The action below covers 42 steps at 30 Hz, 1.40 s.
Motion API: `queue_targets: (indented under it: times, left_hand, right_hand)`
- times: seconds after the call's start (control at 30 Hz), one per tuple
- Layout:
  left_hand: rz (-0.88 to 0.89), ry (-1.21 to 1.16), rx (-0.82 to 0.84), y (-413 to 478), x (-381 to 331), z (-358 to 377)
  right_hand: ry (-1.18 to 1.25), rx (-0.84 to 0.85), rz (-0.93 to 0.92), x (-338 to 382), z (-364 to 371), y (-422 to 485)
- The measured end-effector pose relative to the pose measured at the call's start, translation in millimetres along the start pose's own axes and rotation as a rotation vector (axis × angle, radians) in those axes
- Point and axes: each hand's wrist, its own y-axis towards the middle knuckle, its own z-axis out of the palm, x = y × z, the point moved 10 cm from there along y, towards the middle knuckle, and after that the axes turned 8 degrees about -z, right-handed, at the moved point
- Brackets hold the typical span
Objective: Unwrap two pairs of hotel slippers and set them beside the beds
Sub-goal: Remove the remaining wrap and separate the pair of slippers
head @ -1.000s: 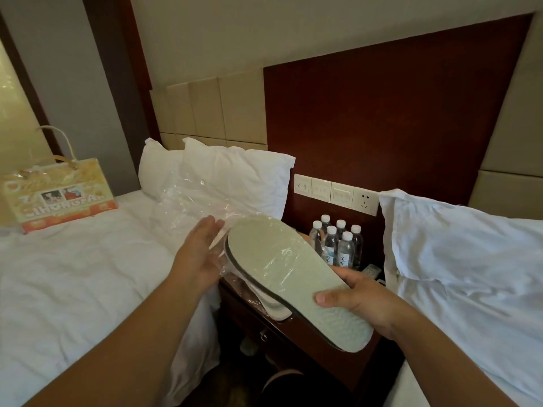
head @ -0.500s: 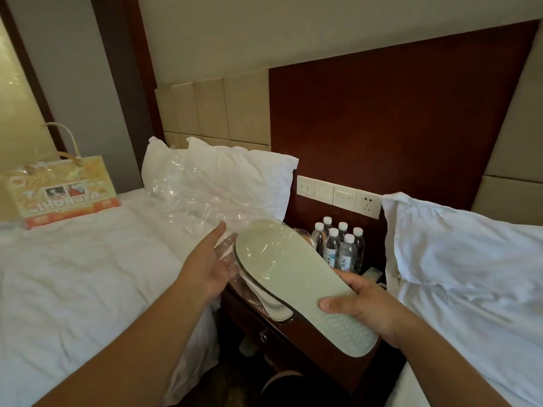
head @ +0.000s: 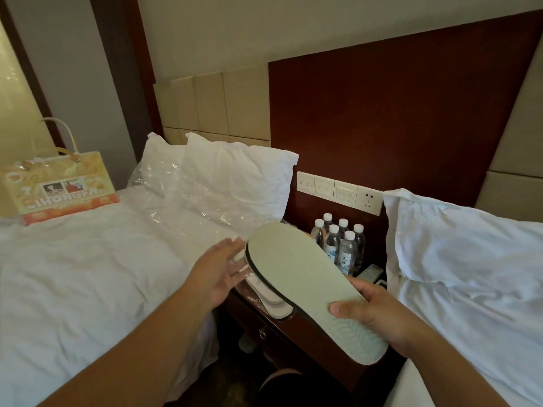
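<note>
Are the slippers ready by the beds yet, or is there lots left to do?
Not yet. Done: the plastic wrap looks pulled off one pair. In hand: the right hand holds that pair sole-up, while the left hand pinches the wrap's end. Left: another pair lies on the nightstand, apparently wrapped, and no slippers show on the floor.

Right hand (head: 379, 311) grips the slipper (head: 305, 277) sole-up over the nightstand (head: 308, 333); left hand (head: 217, 271) pinches clear plastic wrap (head: 188, 195) trailing onto the left bed's (head: 88, 274) edge.
</note>
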Motion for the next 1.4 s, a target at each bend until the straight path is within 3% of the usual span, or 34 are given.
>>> queue_targets:
  times: [0.3, 0.53, 1.07, 1.17, 1.23, 1.33, 1.4]
  left_hand:
    - [-0.113, 0.064, -0.081, 21.9, 50.5, -1.7]
    - [-0.276, 0.342, -0.043, 38.2, 120.0, 21.3]
    - [-0.52, 0.506, 0.034, 100.6, 250.7, 60.1]
    - [-0.59, 0.662, 0.09, 99.9, 259.0, 66.4]
    - [-0.516, 0.805, -0.024, 103.8, 245.9, 58.5]
    - [-0.199, 0.887, -0.197, 113.7, 199.9, 55.3]
    - [-0.122, 0.826, -0.141, 113.2, 181.8, 66.0]
  right_hand:
    - [0.14, -0.218, -0.022, -15.4, -57.6, -10.6]
    - [0.208, -0.39, -0.067, -30.1, -101.2, -10.3]
    - [0.107, -0.396, 0.073, -95.1, -126.1, 0.1]
    - [0.106, -0.388, 0.081, -101.8, -122.3, 8.0]
    - [0.115, -0.384, 0.087, -106.2, -118.2, 13.4]
    - [0.146, -0.385, 0.087, -108.7, -107.9, 20.8]
    - [0.149, -0.381, 0.085, -107.7, -98.1, 26.3]
